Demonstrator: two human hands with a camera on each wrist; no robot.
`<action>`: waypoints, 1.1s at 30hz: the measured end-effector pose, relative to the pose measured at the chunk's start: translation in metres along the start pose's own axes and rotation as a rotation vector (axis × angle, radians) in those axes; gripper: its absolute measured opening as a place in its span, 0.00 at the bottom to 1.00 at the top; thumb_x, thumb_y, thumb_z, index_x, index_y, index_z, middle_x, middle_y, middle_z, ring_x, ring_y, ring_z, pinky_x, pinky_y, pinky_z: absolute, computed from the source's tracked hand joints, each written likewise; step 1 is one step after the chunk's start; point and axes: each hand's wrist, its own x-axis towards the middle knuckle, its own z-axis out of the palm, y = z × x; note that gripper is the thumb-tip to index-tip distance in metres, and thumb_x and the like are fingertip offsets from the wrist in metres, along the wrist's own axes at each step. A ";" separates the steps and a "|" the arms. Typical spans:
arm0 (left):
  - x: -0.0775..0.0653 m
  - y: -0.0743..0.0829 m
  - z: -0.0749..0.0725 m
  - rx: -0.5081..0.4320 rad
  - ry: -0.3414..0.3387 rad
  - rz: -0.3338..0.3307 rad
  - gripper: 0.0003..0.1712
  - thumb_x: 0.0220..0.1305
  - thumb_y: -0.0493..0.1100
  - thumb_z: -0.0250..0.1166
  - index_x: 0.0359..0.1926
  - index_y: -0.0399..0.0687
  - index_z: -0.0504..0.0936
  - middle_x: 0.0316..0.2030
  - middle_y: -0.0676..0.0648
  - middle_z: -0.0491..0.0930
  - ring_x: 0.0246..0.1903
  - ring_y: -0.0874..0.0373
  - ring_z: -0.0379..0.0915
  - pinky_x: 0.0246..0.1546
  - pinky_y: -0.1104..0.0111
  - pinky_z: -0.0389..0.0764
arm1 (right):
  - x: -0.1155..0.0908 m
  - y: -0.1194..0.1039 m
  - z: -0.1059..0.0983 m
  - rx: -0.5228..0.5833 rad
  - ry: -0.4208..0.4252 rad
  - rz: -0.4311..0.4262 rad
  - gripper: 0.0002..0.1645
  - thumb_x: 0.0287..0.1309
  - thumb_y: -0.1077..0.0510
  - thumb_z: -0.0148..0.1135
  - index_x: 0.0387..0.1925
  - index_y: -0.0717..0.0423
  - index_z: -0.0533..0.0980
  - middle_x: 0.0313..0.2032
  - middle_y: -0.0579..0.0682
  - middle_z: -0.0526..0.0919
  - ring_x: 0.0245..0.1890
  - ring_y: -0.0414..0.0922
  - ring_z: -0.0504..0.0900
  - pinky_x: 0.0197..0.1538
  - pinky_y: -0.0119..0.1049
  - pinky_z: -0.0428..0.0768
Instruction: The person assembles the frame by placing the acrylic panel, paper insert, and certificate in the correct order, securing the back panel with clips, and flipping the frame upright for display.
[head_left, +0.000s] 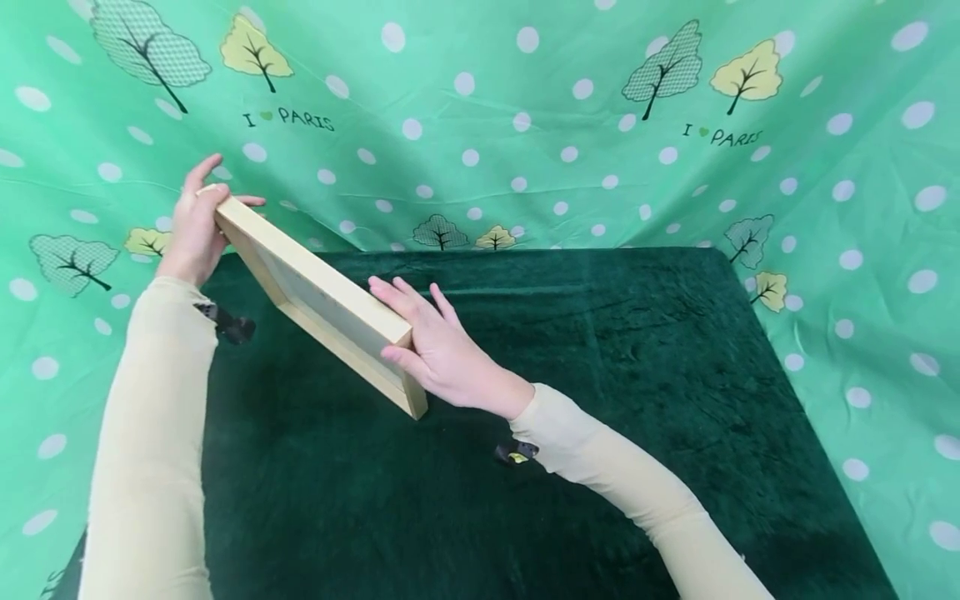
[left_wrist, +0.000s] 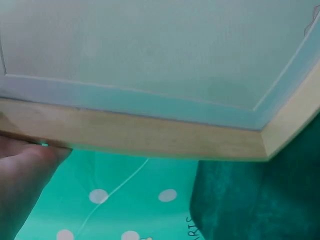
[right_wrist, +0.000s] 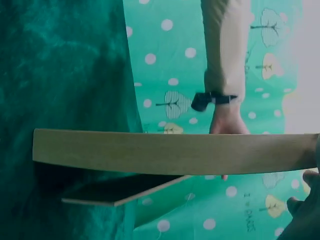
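A shallow light-wood frame (head_left: 315, 271) with a pale grey sheet (left_wrist: 150, 50) across its inside is held tilted above the dark green cloth. My left hand (head_left: 195, 229) grips its upper left corner, the thumb over the wood and other fingers extended past it. At the opposite end, my right hand (head_left: 442, 354) holds the right corner, with the thumb on the near face and the fingers lying over the top edge. In the left wrist view, the sheet shows a thin white line near its border. The right wrist view shows one long outer side of the frame, partly hiding the left hand.
Dark green plush cloth (head_left: 637, 417) covers the table. Behind and at both sides hangs a green curtain (head_left: 517, 100) with white dots and printed trees. Small black wrist cameras sit at the left cuff (head_left: 234, 325) and the right cuff (head_left: 517, 452).
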 end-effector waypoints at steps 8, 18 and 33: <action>0.014 0.012 0.003 0.027 0.030 -0.023 0.29 0.73 0.43 0.48 0.73 0.60 0.57 0.42 0.46 0.82 0.35 0.57 0.82 0.38 0.71 0.78 | 0.015 -0.019 0.018 0.021 0.050 0.019 0.40 0.67 0.50 0.58 0.74 0.50 0.52 0.74 0.44 0.51 0.73 0.37 0.44 0.70 0.46 0.34; 0.027 0.011 0.009 0.046 -0.012 -0.061 0.17 0.74 0.39 0.49 0.60 0.40 0.67 0.30 0.45 0.84 0.30 0.57 0.82 0.34 0.73 0.79 | 0.018 -0.035 0.051 -0.090 0.045 0.020 0.39 0.65 0.43 0.58 0.72 0.44 0.56 0.75 0.41 0.46 0.72 0.34 0.38 0.70 0.48 0.33; 0.031 0.029 -0.005 0.524 -0.169 -0.292 0.31 0.70 0.60 0.51 0.66 0.51 0.60 0.52 0.58 0.69 0.55 0.60 0.61 0.68 0.53 0.48 | 0.004 0.012 0.039 0.307 -0.097 0.092 0.40 0.72 0.35 0.32 0.76 0.50 0.44 0.75 0.46 0.47 0.72 0.38 0.46 0.70 0.37 0.49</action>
